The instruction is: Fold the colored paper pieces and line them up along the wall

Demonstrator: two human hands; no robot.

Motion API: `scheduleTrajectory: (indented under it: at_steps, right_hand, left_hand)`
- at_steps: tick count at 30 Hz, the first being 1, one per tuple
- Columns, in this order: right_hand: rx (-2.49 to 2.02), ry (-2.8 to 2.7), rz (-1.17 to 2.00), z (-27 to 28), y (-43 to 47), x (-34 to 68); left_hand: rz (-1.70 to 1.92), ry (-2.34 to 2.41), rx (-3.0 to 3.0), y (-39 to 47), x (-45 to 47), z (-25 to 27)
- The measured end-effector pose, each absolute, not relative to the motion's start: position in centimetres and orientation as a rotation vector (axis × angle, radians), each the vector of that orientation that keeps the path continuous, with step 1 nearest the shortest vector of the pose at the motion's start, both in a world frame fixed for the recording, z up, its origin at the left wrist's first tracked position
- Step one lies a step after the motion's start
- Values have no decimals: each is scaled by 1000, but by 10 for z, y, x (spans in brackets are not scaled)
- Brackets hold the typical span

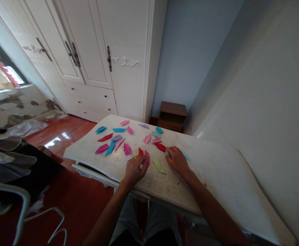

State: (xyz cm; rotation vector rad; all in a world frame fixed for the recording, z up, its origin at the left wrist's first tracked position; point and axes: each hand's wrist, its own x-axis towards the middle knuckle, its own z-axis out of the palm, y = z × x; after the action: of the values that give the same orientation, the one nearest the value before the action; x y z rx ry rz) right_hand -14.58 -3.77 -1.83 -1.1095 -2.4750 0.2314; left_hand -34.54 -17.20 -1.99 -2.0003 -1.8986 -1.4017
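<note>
My left hand is at the table's near side with thumb and fingers pinched at a magenta folded paper piece. A red folded piece shows just behind its knuckles, partly hidden. To the right, my right hand has its fingers curled on a teal folded paper piece, mostly covered by the fingers. Next to those fingertips lies another red piece. Between both hands a lime-green folded strip lies flat. A pale aqua piece pokes out beyond my right hand.
Several folded papers in pink, blue, purple and red, such as a blue one, are spread over the left part of the white table. Behind stand a white wardrobe and a brown nightstand. A white metal frame is at left.
</note>
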Motion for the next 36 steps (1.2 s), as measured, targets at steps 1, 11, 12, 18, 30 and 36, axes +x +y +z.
scheduleTrajectory:
  at_steps: [1, 11, 12, 18, 30, 36]
  right_hand:
    - [-1116, -2496, 238, -17, -37, -149]
    - [-570, -2543, 694, 3, -57, -197]
    - [-501, -2522, 749, 6, -61, -200]
    - [-582, -2370, 702, 10, -82, -175]
    - [-1383, -1437, 581, -41, -140, -49]
    - [-1461, -1324, 631, -37, -141, -54]
  left_hand:
    - [-1383, -1884, -2080, -176, -345, -20]
    - [-1141, -1846, -2546, -208, -336, -18]
    - [-1145, -1850, -2540, -209, -336, -18]
    - [-1277, -1937, -2558, -206, -341, -19]
    - [-1284, -1893, -2542, -204, -342, -21]
    - [-1296, -1813, -2543, -204, -342, -21]
